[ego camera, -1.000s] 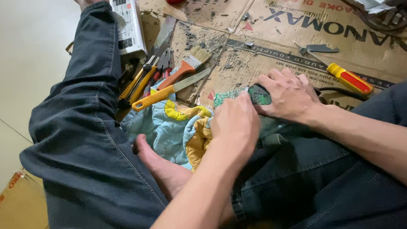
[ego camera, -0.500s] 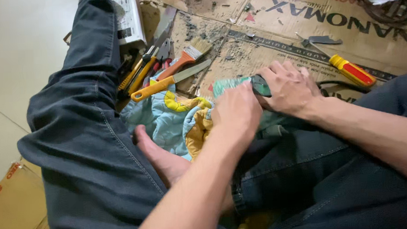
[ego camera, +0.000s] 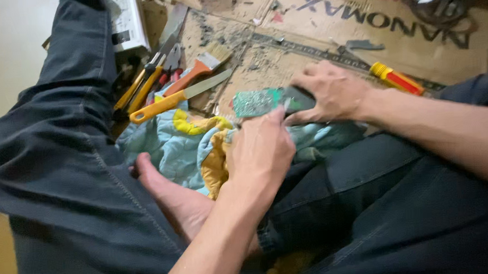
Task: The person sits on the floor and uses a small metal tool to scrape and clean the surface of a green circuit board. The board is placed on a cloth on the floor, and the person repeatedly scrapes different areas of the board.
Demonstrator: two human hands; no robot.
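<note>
A person seated on the floor in dark trousers works with both bare hands over a green circuit board (ego camera: pixel 256 102); the board lies just above a blue and yellow cloth (ego camera: pixel 181 142) bunched between the legs, at the near edge of a sheet of cardboard (ego camera: pixel 263 65); the left hand (ego camera: pixel 261 150), seen from the back, has its fingertips on the board's lower right edge, its grip closed on the board as far as the angle shows; the right hand (ego camera: pixel 330 92) is curled over a dark object (ego camera: pixel 298 99) that meets the board's right end, the fingers wrapped about it; what that object is cannot be made out; a bare foot (ego camera: pixel 167 192) rests against the cloth below; to the upper left a knife with a yellow handle (ego camera: pixel 168 103) lies across the cloth's top edge, beside a paintbrush with an orange handle (ego camera: pixel 195 76) and a cluster of other hand tools (ego camera: pixel 143 89); a yellow and red screwdriver (ego camera: pixel 398 79) lies on the cardboard just beyond the right wrist.
</note>
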